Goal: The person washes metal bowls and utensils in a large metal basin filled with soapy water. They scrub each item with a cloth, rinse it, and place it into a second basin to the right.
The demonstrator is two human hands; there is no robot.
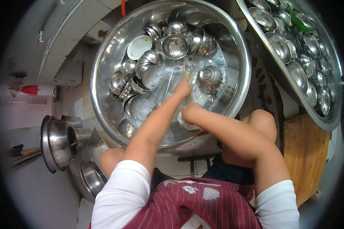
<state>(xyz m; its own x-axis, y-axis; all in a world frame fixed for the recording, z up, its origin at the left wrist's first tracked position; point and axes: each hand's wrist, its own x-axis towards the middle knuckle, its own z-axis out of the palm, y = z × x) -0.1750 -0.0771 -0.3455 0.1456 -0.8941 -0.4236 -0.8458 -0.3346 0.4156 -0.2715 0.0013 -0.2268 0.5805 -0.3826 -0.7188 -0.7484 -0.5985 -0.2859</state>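
Note:
Over the big round steel basin, my left hand grips a few thin wooden chopsticks. Their upper ends stick out past my fist and their lower part runs down toward my right hand. That hand is closed on a white cloth, just below the left one; whether it also grips the chopsticks is hidden. Foamy water lies under both hands. A fluted stack of steel bowls sits upside down to the right. A steel bowl and a white dish lie beyond.
More steel bowls crowd the basin's left and far sides. At right, a steel tub holds several bowls and a green object above a wooden board. Steel basins stand at left. My knees flank the basin's near rim.

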